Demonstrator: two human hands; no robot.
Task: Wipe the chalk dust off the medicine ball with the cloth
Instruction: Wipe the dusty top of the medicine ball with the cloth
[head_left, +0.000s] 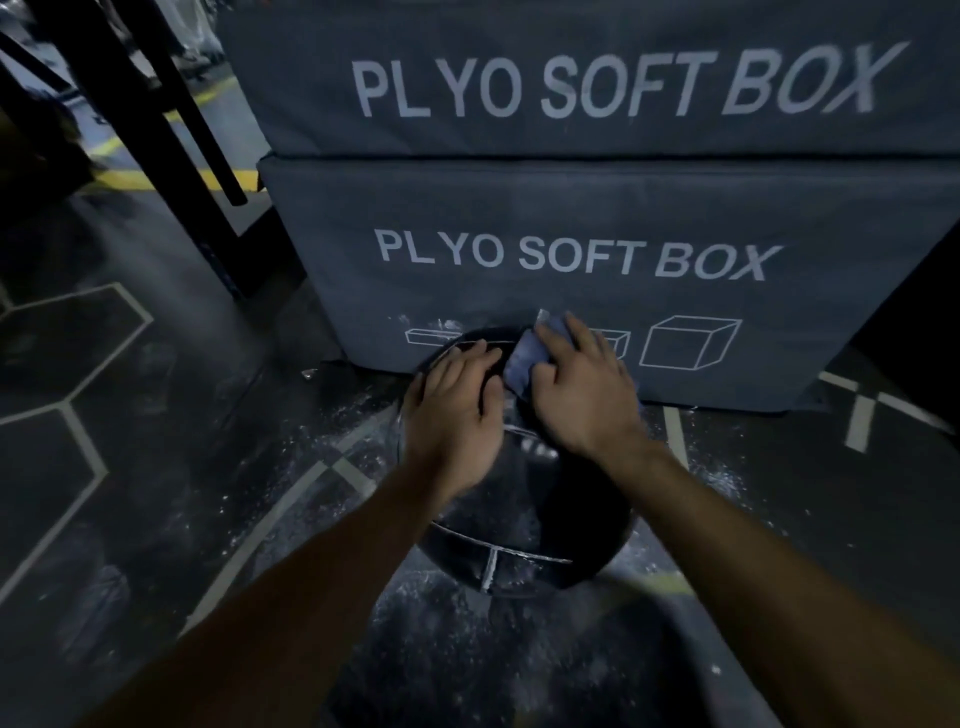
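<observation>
A black medicine ball with pale seams rests on the dark floor in front of me, with white chalk dust along its seams and lower face. My left hand lies flat on the ball's upper left side, fingers spread. My right hand presses a folded blue-grey cloth onto the ball's far top side. The far side of the ball is hidden behind both hands.
Two stacked grey plyo soft boxes stand right behind the ball. Chalk dust is scattered on the floor around the ball. A black metal rack frame slants at the upper left. Pale hexagon lines mark the floor at left.
</observation>
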